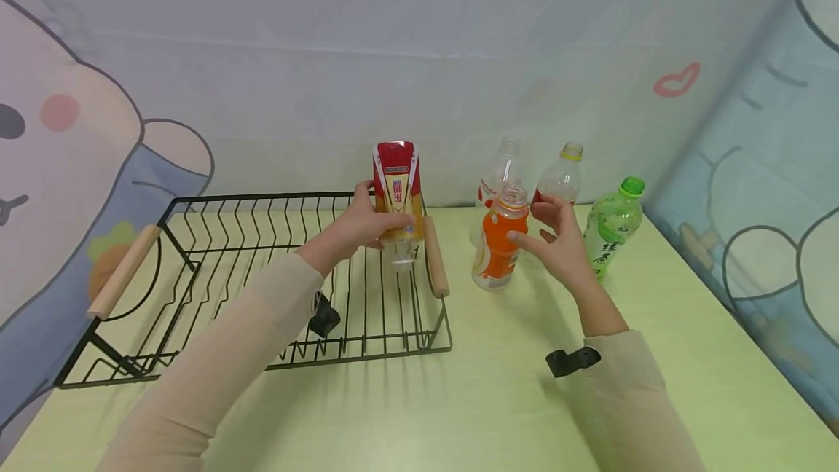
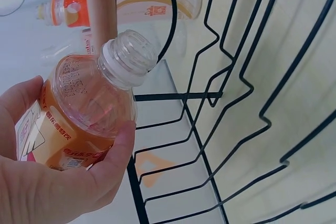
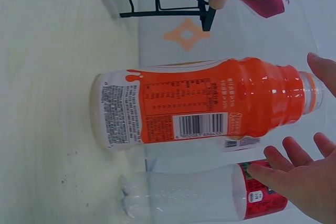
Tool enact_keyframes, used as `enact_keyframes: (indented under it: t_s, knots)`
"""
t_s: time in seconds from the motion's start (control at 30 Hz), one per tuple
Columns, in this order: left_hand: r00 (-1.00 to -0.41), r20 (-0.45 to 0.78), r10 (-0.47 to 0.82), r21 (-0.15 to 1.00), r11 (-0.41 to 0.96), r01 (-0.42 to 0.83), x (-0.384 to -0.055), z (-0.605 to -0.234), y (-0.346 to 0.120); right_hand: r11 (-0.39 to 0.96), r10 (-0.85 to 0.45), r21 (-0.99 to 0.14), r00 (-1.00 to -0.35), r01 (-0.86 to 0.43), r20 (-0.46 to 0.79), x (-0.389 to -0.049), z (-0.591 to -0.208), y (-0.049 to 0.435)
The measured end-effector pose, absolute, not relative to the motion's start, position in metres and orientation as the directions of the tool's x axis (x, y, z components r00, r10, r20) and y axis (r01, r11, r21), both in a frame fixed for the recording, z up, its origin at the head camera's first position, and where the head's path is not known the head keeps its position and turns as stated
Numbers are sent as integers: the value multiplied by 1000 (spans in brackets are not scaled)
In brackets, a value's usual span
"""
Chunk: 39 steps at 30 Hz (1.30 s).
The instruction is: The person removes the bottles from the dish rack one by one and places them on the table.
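My left hand grips a clear plastic bottle with a red and gold label. That bottle is upside down over the right end of the black wire dish rack, its uncapped neck pointing down. In the left wrist view, thumb and fingers wrap its label. My right hand is beside an uncapped orange-labelled bottle, which stands upright on the table. Its thumb and fingers are spread around the bottle's neck side in the right wrist view, not closed on it.
Behind the orange-labelled bottle stand a clear bottle and a red-labelled bottle with a yellow neck ring. A green tea bottle with a green cap stands at the right. The rack has wooden handles. A printed cloth hangs behind.
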<state>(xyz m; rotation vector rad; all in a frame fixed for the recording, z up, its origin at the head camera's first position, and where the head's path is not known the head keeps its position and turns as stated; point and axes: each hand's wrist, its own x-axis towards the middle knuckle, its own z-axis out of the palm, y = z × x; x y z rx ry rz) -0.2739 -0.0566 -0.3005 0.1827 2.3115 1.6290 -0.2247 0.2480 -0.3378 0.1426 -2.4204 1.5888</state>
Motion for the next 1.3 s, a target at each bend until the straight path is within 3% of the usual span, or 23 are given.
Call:
enact_keyframes:
  t_s: [0.47, 1.3]
  knots:
    - [-943, -181, 279, 931, 358, -73, -267, -283, -66, 412, 17, -876, -959, -251, 283, -218, -321, 254]
    - [-884, -197, 424, 888, 459, 22, -246, -268, -75, 443, -74, -836, -943, -323, 325, -201, -291, 246]
